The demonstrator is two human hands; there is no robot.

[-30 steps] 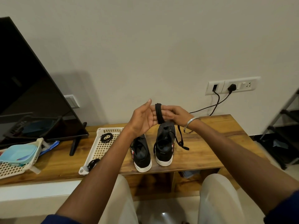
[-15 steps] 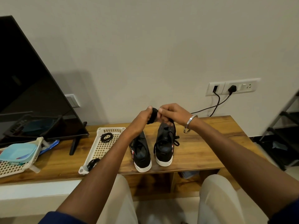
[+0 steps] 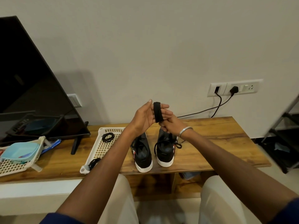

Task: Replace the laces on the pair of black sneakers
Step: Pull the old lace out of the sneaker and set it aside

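Left hand (image 3: 144,117) raised, fingers straight, with a black lace (image 3: 157,112) wound in a coil round them. Right hand (image 3: 168,122) just beside and below, fingers curled, apparently pinching the coil's lower end; contact partly hidden. Beneath both hands, pair of black sneakers (image 3: 153,149) on the wooden bench (image 3: 218,143), right one trailing loose lace. Left of the hands, white tray (image 3: 103,147) holding two coiled laces. Risk noted: coil slipping off straight fingers and unravelling if the pinch eases.
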